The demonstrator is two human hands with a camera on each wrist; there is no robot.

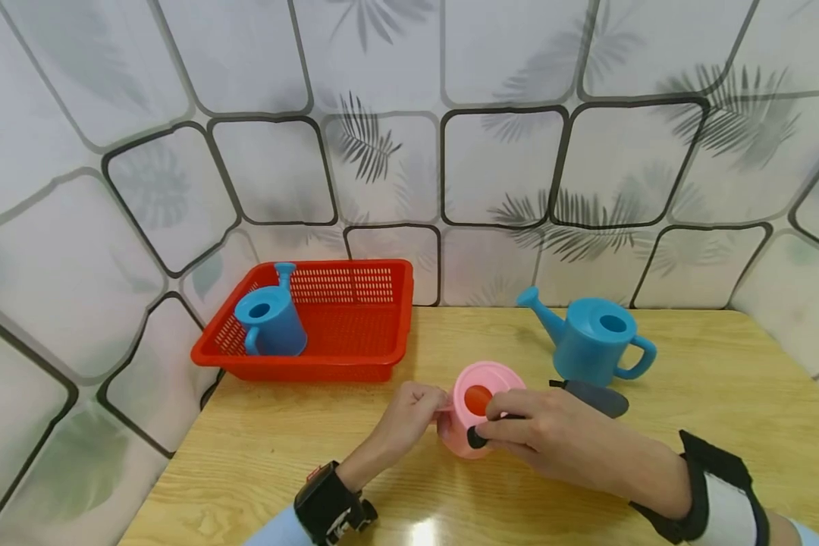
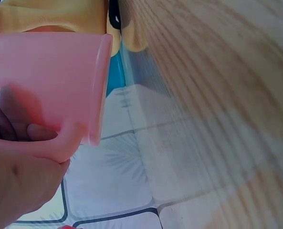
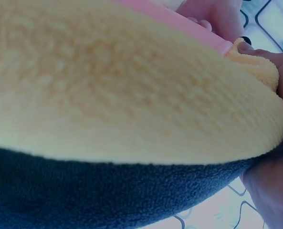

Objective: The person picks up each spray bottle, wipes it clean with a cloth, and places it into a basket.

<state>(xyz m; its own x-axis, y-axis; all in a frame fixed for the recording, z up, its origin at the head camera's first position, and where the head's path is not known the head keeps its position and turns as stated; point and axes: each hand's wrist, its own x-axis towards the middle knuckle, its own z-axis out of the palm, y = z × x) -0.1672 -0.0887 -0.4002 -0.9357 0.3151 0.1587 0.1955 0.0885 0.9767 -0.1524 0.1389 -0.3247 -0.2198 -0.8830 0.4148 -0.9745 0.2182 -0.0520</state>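
From here I count one worktop (image 1: 246, 455), one red basket (image 1: 314, 369), two blue watering cans (image 1: 590, 353) (one in the basket), and one pink can (image 2: 50, 71) between the hands. Fingers of my left hand (image 1: 409, 413) curl round its handle (image 2: 57, 148); those of my right hand (image 1: 553, 428) pinch one two-tone cloth (image 3: 131, 90). Rubbing hard could twist the can loose.

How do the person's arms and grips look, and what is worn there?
The left sleeve and right sleeve are light blue. The left wrist device is black with a small red mark; the right wrist band is black and white. Left grip and right grip wear no gloves.
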